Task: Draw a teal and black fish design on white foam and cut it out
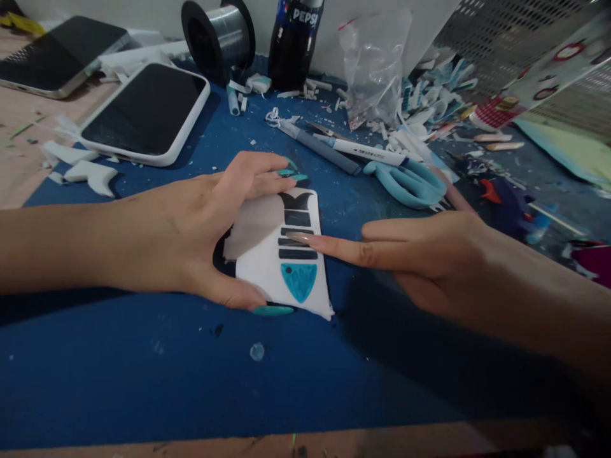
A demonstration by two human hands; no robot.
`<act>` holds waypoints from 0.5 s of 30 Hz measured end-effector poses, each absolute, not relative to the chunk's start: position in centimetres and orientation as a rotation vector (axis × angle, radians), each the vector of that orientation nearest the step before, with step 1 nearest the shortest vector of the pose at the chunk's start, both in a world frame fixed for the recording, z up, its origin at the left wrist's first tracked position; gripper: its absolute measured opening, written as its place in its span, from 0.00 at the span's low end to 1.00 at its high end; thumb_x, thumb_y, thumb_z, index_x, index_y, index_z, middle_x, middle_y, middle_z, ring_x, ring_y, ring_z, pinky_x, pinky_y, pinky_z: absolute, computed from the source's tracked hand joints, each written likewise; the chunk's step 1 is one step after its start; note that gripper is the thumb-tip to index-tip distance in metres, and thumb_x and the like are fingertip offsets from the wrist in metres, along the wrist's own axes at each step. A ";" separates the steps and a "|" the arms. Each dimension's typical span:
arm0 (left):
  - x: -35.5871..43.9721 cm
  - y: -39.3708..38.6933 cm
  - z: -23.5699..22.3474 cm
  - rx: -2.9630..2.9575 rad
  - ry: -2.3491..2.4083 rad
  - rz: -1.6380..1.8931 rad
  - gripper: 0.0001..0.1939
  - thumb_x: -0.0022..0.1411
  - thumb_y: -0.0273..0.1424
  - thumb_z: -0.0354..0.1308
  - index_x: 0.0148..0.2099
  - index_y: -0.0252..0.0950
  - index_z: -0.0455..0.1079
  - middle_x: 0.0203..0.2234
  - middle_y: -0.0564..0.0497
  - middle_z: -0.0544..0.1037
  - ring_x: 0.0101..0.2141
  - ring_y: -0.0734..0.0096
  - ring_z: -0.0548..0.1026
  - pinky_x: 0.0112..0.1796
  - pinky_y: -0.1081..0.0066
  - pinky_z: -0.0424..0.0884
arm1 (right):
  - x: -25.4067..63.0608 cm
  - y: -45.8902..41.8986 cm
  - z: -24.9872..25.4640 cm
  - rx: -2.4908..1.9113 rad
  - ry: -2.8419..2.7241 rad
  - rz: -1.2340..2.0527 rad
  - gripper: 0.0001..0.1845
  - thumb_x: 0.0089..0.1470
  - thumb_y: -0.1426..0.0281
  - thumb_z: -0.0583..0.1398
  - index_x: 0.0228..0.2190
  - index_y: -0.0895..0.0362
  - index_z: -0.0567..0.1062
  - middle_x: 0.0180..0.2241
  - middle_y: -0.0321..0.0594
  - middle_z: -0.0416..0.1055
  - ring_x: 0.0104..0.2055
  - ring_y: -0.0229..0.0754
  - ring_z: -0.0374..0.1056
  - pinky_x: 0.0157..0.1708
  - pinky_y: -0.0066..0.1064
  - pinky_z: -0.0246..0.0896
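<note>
A flat white piece (260, 254) lies on the blue mat. On its right part is a fishbone picture with a turquoise fish head (300, 282), black stripes (298, 254) and a black tail at the far end. My left hand (205, 222) grips the piece from the left, thumb at the near edge and fingers at the far edge. From the right comes my right hand (424, 254), its index finger stretched out with the nail over the black stripes. The other fingers are folded, and nothing shows in that hand.
Behind my hands lie a white-edged phone (147, 114), turquoise scissors (408, 181), a grey pen (319, 146) and a white marker (365, 149). Farther back stand a wire spool (219, 38), a Pepsi bottle (294, 48) and a clear bag (375, 70). White scraps (93, 172) are scattered about.
</note>
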State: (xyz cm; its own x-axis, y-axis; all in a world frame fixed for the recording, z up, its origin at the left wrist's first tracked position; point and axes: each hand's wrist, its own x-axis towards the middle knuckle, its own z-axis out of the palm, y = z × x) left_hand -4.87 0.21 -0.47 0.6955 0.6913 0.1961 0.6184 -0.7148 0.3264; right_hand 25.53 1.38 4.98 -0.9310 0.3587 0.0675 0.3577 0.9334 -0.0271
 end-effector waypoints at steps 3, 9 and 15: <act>-4.9 0.3 -0.6 2.672 1.015 0.485 0.56 0.62 0.70 0.46 0.77 0.40 0.36 0.71 0.42 0.60 0.71 0.32 0.54 0.53 0.49 0.79 | 25.4 1.2 5.4 -0.562 -3.038 -0.006 0.36 0.64 0.86 0.42 0.60 0.53 0.77 0.19 0.29 0.50 0.17 0.34 0.48 0.20 0.29 0.41; -4.6 0.0 -0.1 2.605 1.027 0.447 0.52 0.65 0.67 0.49 0.76 0.37 0.40 0.73 0.38 0.57 0.72 0.33 0.52 0.56 0.49 0.77 | 25.0 1.5 6.0 -0.558 -3.066 0.032 0.40 0.57 0.89 0.46 0.62 0.52 0.74 0.19 0.29 0.56 0.17 0.34 0.50 0.19 0.27 0.41; -5.1 0.9 -0.8 2.590 0.951 0.487 0.56 0.60 0.67 0.55 0.77 0.45 0.37 0.73 0.44 0.57 0.69 0.36 0.62 0.55 0.51 0.78 | 24.8 1.7 6.3 -0.559 -3.087 0.055 0.45 0.49 0.92 0.49 0.62 0.51 0.75 0.17 0.29 0.55 0.16 0.32 0.45 0.16 0.26 0.37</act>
State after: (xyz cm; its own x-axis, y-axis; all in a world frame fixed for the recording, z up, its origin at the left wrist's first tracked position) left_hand -5.11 0.92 -0.78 0.7173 0.6677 0.1989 0.5518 -0.7188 0.4229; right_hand 24.80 1.66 6.34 -0.9364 0.3509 -0.0026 0.3507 0.9358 -0.0353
